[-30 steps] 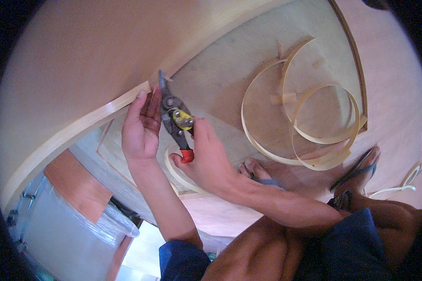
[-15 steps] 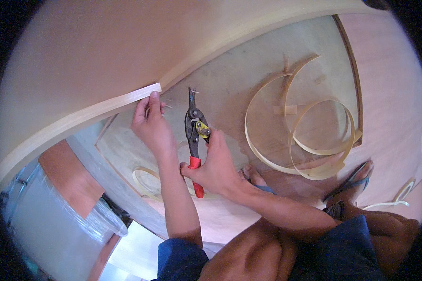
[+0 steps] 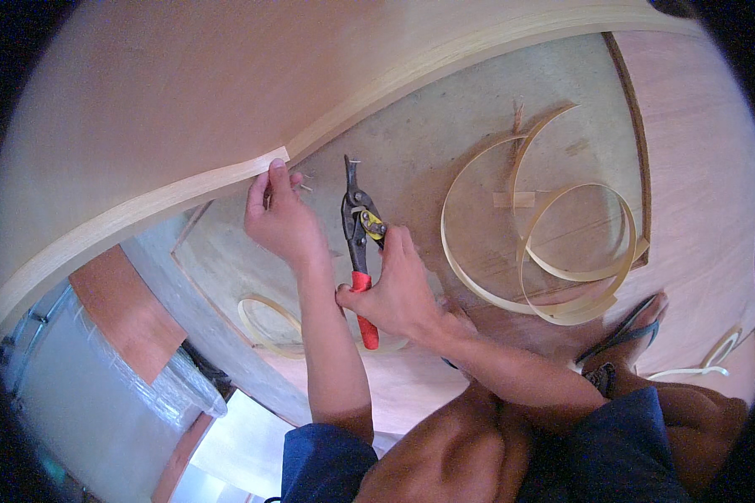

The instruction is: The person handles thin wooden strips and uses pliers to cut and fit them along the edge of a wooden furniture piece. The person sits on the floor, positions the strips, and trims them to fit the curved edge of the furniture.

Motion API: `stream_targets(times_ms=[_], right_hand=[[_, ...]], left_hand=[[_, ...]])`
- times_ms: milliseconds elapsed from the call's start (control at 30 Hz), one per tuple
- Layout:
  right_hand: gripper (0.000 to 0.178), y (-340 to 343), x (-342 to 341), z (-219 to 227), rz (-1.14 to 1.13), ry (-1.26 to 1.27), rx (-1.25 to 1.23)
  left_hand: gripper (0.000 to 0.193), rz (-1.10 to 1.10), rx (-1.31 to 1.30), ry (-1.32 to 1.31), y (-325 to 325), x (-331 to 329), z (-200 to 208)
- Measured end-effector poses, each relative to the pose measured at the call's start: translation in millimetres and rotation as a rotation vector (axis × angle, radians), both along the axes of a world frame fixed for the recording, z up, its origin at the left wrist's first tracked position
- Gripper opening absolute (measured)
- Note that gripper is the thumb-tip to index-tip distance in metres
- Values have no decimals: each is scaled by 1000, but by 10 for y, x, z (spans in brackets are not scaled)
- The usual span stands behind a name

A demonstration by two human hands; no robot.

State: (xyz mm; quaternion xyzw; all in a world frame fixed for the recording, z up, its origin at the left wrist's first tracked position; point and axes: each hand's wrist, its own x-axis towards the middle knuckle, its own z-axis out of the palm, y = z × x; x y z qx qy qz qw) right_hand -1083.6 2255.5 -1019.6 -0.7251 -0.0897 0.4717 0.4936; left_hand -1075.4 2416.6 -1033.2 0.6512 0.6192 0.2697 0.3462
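A large, pale wooden panel with a curved edge stands before me. Along that edge runs a light wood edging strip, whose cut end lies near the panel's inner corner. My left hand pinches the strip near this end, thumb on its face and fingers curled behind. My right hand is closed around red-handled tin snips, held upright just right of my left wrist. Their dark jaws point away from me, with a tiny pale sliver at the tip. The snips are apart from the strip.
Loose coils of edging strip lie on the board to the right. A smaller coil is left of my forearm, and white strip offcuts lie far right. My sandalled foot stands nearby. Plastic-wrapped sheets are lower left.
My right hand and the snips have shifted slightly right. My left wrist has also moved a little to the right while the fingers stay at the strip's end.
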Motion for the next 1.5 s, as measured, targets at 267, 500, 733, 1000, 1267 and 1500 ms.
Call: stream_targets(times_ms=[267,500,733,1000,1267,1500], right_hand=[[88,35,71,-52,129,105,247],[90,61,89,15,27,82,253],[98,92,188,75,14,35,255],[94,128,180,62,-11,-113,243],[99,133,130,98,3,-151,163],[99,161,113,156,20,-231,78]], left_hand=[[28,-3,-635,-422,247,-149,220],[23,-62,-778,-529,232,-137,333],[23,-51,-888,-576,271,-159,403],[33,-6,-1029,-732,291,-262,372],[32,-91,-979,-711,209,-249,411],[34,-130,-1026,-776,243,-252,429]])
